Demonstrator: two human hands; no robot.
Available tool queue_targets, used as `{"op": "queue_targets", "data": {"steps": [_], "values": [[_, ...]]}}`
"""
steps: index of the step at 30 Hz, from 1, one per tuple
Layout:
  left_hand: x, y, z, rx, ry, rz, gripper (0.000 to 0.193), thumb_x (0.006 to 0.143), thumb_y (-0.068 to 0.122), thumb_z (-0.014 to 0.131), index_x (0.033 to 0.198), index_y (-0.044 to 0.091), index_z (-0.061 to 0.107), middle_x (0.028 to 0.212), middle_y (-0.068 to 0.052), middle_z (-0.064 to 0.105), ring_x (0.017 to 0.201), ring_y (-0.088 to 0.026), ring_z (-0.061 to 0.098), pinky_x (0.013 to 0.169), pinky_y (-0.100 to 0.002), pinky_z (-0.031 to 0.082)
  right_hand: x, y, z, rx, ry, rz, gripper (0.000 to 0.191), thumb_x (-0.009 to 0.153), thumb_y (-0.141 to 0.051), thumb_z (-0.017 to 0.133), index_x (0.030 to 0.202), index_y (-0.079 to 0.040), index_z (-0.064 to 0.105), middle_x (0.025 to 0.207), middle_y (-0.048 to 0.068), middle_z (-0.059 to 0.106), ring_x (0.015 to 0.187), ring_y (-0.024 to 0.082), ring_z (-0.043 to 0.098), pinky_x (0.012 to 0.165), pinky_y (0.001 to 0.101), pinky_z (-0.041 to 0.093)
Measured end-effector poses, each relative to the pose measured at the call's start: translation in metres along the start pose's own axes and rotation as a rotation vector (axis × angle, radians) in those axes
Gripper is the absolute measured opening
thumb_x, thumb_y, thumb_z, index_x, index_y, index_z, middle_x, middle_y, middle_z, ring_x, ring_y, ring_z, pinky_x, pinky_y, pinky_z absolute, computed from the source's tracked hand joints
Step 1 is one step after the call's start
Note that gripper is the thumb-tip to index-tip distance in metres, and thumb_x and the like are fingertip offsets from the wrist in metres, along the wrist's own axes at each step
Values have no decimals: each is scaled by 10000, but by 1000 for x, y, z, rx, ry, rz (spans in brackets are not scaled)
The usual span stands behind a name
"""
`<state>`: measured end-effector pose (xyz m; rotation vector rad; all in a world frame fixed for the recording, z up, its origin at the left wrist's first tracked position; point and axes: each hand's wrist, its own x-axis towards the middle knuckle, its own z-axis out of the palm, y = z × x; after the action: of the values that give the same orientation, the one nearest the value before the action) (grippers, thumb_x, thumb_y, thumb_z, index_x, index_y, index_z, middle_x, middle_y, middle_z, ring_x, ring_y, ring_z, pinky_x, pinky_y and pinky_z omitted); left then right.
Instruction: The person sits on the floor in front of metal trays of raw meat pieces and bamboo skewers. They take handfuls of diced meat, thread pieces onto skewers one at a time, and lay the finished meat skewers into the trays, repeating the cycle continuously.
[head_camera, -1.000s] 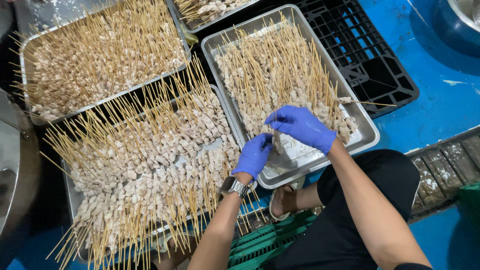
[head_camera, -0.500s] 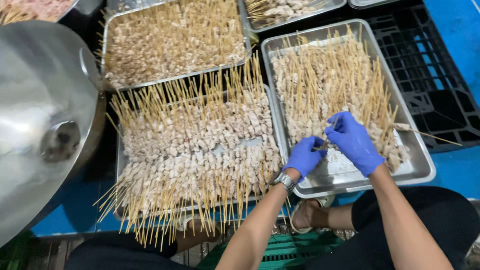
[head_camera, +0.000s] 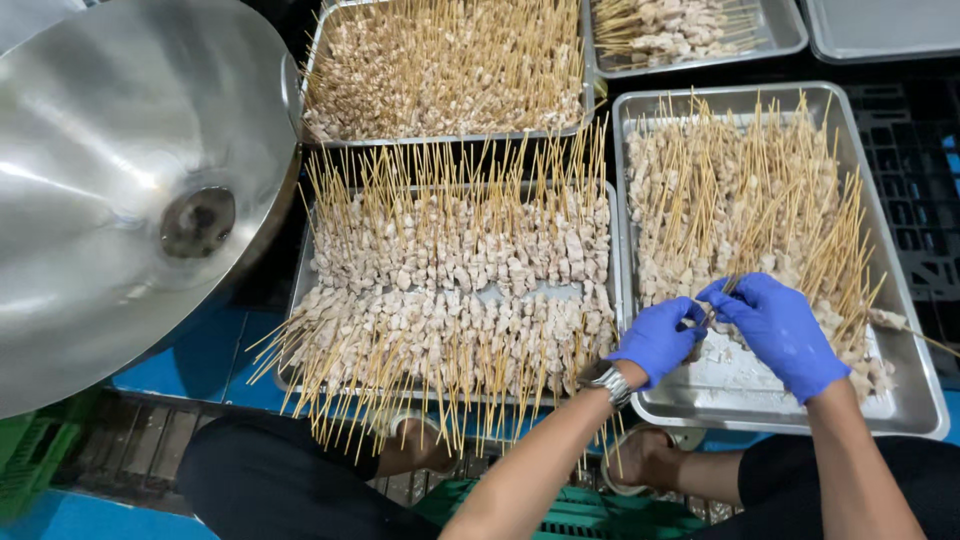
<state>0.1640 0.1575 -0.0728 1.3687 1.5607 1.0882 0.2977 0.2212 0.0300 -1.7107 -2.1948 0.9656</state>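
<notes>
Both hands are wearing blue gloves and are meeting over the near end of the right-hand metal tray (head_camera: 925, 400). The left hand (head_camera: 660, 338) is curling its fingers closed around a small piece that looks like raw meat (mostly hidden under the glove), while the right hand (head_camera: 782, 332) is pinching a thin bamboo skewer (head_camera: 728, 288) between thumb and forefinger, its point angling down toward the left hand's fingertips. A wristwatch (head_camera: 606, 380) is sitting on the left wrist.

The tray under the hands is holding a loose heap of meat skewers (head_camera: 740, 190), their sticks fanning toward the near and right edges; a bare, pale-smeared patch of tray floor is showing just below the hands.

To the left, a second tray (head_camera: 300, 290) is carrying two neat rows of finished skewers (head_camera: 460, 270), sticks pointing away and toward the person. Beyond it, a third tray (head_camera: 315, 50) is piled full, and a fourth tray (head_camera: 785, 35) at the top is holding only a few skewers.

A large, shiny steel bowl (head_camera: 110, 180) is filling the left side of the view, tilted and close to the camera. The person's knees, in dark trousers, are showing at the bottom, above a green crate (head_camera: 580, 515).
</notes>
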Motion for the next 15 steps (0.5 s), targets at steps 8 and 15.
{"op": "queue_targets", "data": {"steps": [8, 15], "values": [[-8, -4, -123, -84, 248, -1, 363, 975, 345, 625, 1190, 57, 670, 1049, -184, 742, 957, -313, 746, 861, -423, 580, -27, -50, 26, 270, 316, -542, 159, 990, -149, 706, 1141, -104, 730, 1105, 73, 713, 898, 151, 701, 836, 295, 543], [21, -119, -146, 274, 87, -116, 589, 1079, 527, 394, 1215, 31, 683, 1234, -248, 682, 1148, -434, 645, 1027, -516, 488, 25, -33, 180, 162, 262, -717, 249, 880, -148, 741, 1128, -124, 733, 1109, 107, 702, 971, 269, 701, 843, 354, 547]]}}
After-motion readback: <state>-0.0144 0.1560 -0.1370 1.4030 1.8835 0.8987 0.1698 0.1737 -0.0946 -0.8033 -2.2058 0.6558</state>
